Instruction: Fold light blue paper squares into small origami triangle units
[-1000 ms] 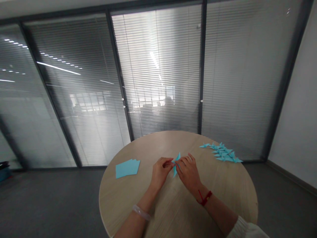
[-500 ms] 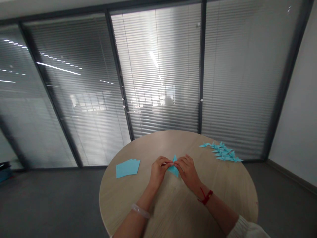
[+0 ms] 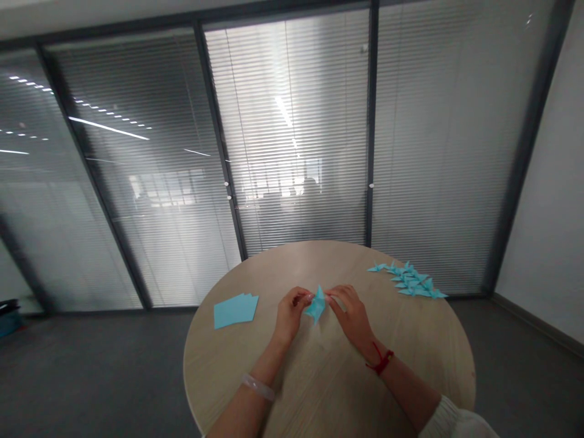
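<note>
Between my hands is a partly folded piece of blue origami paper (image 3: 316, 306), with one point facing away from me and another toward me. My left hand (image 3: 290, 313) pinches its left side between thumb and fingers. On the right edge, the fingertips of my right hand (image 3: 349, 312) close in a pinch. Over to the left lies a small fanned stack of flat blue paper sheets (image 3: 235, 311). At the far right of the table sits a cluster of several folded blue paper cranes (image 3: 413, 283).
The round wooden table (image 3: 314, 401) stands before a glass partition with blinds (image 3: 292, 134). A white wall (image 3: 547, 201) rises at the right. On the floor at the far left is a dark and teal object (image 3: 10, 319), cut off by the frame.
My fingers have drawn apart from the middle of the folded paper to its two sides, so more of it shows. The paper has turned slightly. Sheets and cranes stay put.
</note>
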`<action>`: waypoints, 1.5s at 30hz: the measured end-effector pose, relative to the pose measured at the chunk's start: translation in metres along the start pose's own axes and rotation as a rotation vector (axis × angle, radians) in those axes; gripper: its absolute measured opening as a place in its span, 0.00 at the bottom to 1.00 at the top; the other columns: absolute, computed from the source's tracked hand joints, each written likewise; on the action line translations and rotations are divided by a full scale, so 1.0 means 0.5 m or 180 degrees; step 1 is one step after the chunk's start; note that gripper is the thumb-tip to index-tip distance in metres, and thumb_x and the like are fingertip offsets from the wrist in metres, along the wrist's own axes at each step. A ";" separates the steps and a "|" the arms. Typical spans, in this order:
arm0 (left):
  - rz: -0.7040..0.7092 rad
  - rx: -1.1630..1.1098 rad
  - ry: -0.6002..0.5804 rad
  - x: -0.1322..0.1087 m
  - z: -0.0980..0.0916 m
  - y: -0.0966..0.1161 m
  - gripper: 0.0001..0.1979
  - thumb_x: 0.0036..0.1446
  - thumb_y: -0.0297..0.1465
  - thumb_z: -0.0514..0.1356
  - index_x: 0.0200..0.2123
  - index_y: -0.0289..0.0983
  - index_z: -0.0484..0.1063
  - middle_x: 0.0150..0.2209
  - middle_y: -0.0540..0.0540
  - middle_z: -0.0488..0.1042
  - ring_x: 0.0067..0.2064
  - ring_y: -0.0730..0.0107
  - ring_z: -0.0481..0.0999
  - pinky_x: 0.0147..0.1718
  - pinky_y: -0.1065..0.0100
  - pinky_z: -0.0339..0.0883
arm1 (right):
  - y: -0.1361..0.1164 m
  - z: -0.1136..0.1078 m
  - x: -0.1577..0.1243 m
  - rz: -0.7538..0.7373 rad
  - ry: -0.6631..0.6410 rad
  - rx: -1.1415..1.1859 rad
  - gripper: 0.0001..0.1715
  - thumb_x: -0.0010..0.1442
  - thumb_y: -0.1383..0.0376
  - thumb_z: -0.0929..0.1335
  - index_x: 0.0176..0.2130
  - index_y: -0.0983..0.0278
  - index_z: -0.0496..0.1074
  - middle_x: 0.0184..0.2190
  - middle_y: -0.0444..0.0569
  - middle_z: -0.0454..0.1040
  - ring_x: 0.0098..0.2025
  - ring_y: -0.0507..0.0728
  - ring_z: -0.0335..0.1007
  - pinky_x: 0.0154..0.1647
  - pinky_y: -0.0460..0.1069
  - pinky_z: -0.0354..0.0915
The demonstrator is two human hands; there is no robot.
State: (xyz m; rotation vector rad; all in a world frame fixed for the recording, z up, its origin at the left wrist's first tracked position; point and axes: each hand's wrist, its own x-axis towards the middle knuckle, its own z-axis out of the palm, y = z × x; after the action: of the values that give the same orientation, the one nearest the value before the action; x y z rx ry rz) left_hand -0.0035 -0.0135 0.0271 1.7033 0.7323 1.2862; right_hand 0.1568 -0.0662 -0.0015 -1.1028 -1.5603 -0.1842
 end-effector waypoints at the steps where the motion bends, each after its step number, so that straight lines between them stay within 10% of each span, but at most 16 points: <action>1: -0.0169 -0.0243 -0.0036 0.001 0.000 0.001 0.12 0.47 0.39 0.63 0.27 0.35 0.72 0.29 0.47 0.75 0.33 0.69 0.73 0.37 0.67 0.68 | 0.002 -0.003 0.001 0.0165 0.0092 0.0157 0.14 0.64 0.58 0.61 0.42 0.60 0.71 0.40 0.50 0.73 0.44 0.57 0.65 0.49 0.54 0.61; 13: -0.1006 -0.1972 -0.0215 0.000 0.000 -0.015 0.16 0.43 0.37 0.68 0.31 0.34 0.70 0.26 0.50 0.73 0.26 0.76 0.71 0.27 0.75 0.63 | 0.016 0.003 0.007 0.1729 -0.0673 0.2799 0.20 0.57 0.54 0.67 0.45 0.62 0.73 0.42 0.51 0.74 0.44 0.59 0.70 0.46 0.53 0.66; 22: -0.1134 -0.1432 0.0358 0.014 -0.033 -0.039 0.16 0.56 0.41 0.55 0.40 0.35 0.69 0.45 0.38 0.73 0.44 0.64 0.74 0.41 0.64 0.68 | 0.018 0.001 0.012 0.2162 -0.0356 0.2490 0.22 0.46 0.51 0.72 0.34 0.66 0.77 0.27 0.49 0.76 0.28 0.55 0.71 0.31 0.49 0.69; 26: -0.0092 -0.0058 0.1050 0.017 -0.048 -0.034 0.18 0.59 0.42 0.50 0.43 0.37 0.70 0.49 0.38 0.70 0.50 0.60 0.70 0.45 0.58 0.66 | 0.037 0.006 0.010 0.2191 -0.0107 0.2290 0.24 0.43 0.50 0.73 0.34 0.65 0.78 0.27 0.50 0.77 0.28 0.57 0.72 0.34 0.53 0.70; 33: 0.2048 0.2240 0.0050 -0.009 -0.003 -0.004 0.09 0.51 0.34 0.63 0.38 0.43 0.74 0.49 0.45 0.70 0.57 0.57 0.62 0.55 0.48 0.54 | 0.031 0.007 0.011 0.2278 -0.0138 0.2636 0.22 0.41 0.52 0.75 0.33 0.65 0.77 0.29 0.50 0.78 0.29 0.58 0.74 0.38 0.55 0.71; 45: 0.2382 0.2822 -0.0559 -0.011 -0.007 0.006 0.06 0.56 0.26 0.56 0.38 0.39 0.69 0.52 0.42 0.69 0.59 0.60 0.61 0.59 0.45 0.48 | -0.009 -0.006 0.021 0.2133 -0.0477 0.2579 0.20 0.44 0.53 0.74 0.33 0.65 0.78 0.29 0.49 0.78 0.30 0.57 0.74 0.37 0.52 0.71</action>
State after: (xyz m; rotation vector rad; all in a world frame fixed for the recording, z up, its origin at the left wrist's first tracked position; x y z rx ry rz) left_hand -0.0083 -0.0184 0.0274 2.9721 0.6097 1.3341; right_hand 0.1565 -0.0648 0.0105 -0.9127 -1.1230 0.9218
